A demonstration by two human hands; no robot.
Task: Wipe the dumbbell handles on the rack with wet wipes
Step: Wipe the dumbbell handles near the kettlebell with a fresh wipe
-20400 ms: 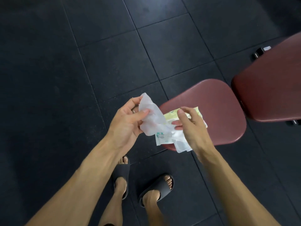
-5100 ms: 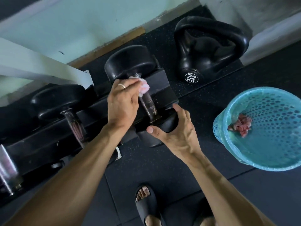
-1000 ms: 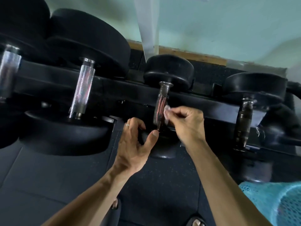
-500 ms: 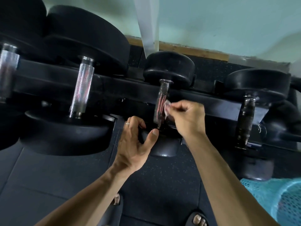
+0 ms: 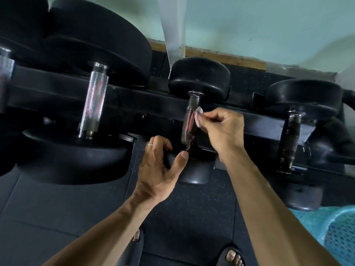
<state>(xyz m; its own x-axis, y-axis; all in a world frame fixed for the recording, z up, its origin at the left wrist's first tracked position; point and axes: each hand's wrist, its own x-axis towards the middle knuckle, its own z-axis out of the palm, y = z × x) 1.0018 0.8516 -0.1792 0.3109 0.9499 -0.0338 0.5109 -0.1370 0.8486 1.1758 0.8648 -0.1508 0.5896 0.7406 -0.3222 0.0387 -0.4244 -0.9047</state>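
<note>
Now the small white wet wipe (image 5: 199,116) is pinched in the grip of the right hand (image 5: 221,129) and pressed against the right side of the short chrome knurled handle (image 5: 190,123) of the middle black rubber dumbbell. This dumbbell lies across the black metal rack (image 5: 249,121), near the middle of its front rail. The long axis of the handle runs away from the person, from the near rubber head (image 5: 194,173) to the far head (image 5: 199,77), so I judge the wiping stroke must go along this line. The right hand is the nearer one to the handle. The left hand (image 5: 159,169) grasps the near head, thumb on top, probably to turn or steady it. At the left end of the rack, a larger silver handle (image 5: 93,101) waits; at the right, a dark handle (image 5: 290,139). A turquoise mesh plastic basket (image 5: 330,237) stands on the floor.
</note>
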